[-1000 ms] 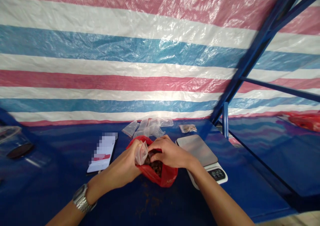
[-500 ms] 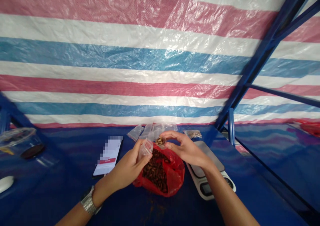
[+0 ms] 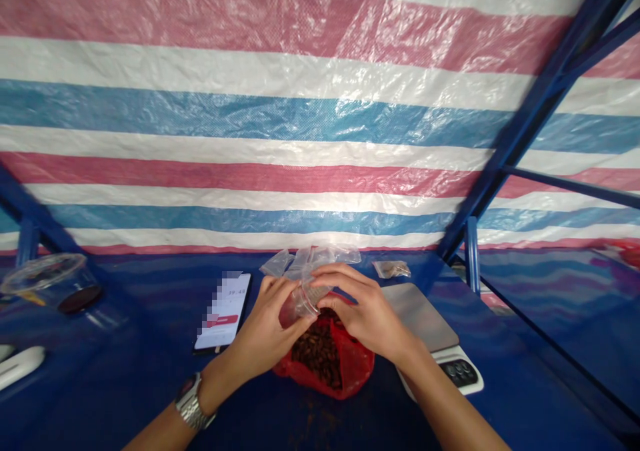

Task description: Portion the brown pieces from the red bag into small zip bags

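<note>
My left hand [image 3: 257,328] is closed on a small clear plastic bag [image 3: 301,302], its mouth turned to the right. My right hand [image 3: 373,314] grips a small clear cup [image 3: 320,292] between thumb and fingers. The cup is tilted toward the bag's mouth, and fingers partly cover both; what is inside the cup is hard to see. Just below the hands sits an open red plastic bag [image 3: 361,371] with many small brown pieces [image 3: 320,358] in it, like beans or seeds.
Several empty clear bags [image 3: 327,254] lie behind my hands, near a filled small bag [image 3: 391,269]. A kitchen scale [image 3: 417,314] stands right, partly under my forearm. Left are a phone [image 3: 225,314], a clear tub [image 3: 47,274] and a white object [image 3: 23,366]. Blue frame bars [image 3: 500,151] rise at right.
The cup in my right hand has moved to the left hand's bag and tipped toward its mouth. Before, it stood more upright with pale brown pieces showing. The view has shifted slightly.
</note>
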Available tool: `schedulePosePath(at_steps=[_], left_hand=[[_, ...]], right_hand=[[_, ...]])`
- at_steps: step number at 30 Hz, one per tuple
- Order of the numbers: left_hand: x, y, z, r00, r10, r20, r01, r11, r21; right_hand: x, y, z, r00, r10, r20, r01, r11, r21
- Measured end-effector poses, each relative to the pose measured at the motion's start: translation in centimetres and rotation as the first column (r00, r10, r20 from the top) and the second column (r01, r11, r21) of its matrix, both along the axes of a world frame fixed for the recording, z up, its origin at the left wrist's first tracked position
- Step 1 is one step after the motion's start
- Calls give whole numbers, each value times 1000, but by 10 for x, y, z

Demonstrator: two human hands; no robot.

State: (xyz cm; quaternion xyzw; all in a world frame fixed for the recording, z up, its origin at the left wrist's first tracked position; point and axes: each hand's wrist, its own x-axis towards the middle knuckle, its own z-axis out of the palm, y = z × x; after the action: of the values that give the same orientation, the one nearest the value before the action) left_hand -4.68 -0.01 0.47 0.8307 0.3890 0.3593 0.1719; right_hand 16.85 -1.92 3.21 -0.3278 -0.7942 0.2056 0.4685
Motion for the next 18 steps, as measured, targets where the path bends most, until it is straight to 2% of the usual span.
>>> schedulePosePath(at_steps=[7, 13, 18], left_hand=[[-1, 4, -11, 995, -23, 101, 36, 992, -125], [-1, 5, -22, 995, -39, 88, 57, 976, -210], [0, 5, -20, 978, -59, 199, 114, 954, -277]], right_hand=[[2, 1, 2, 997, -43, 70, 39, 998, 48], [3, 3, -1, 990, -89, 105, 88, 996, 8], [3, 3, -1, 988, -150, 23, 149, 988, 42]])
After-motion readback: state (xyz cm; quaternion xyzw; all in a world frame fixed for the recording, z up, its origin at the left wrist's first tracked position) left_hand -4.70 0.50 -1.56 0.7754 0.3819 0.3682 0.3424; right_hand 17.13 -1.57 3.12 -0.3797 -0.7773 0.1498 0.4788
